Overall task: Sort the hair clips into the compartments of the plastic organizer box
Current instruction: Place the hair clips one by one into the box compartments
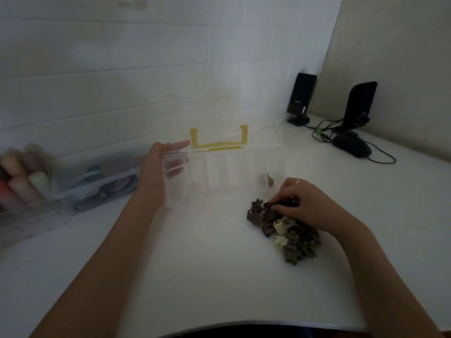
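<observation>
A clear plastic organizer box [224,176] with a yellow latch [218,140] stands open in the middle of the white table. My left hand [158,172] holds its left end, fingers curled over the wall. One brown clip [270,182] lies in the rightmost compartment. A pile of small hair clips [290,235], mostly brown with two cream ones, lies in front of the box's right end. My right hand [302,203] rests on top of the pile and pinches a dark brown clip [271,206] at its far edge.
A second clear box [80,189] with coloured items sits at the left, blurred. Two black speakers [301,98] and a black mouse [351,145] with cables stand at the back right. The table's front edge [244,324] curves near me.
</observation>
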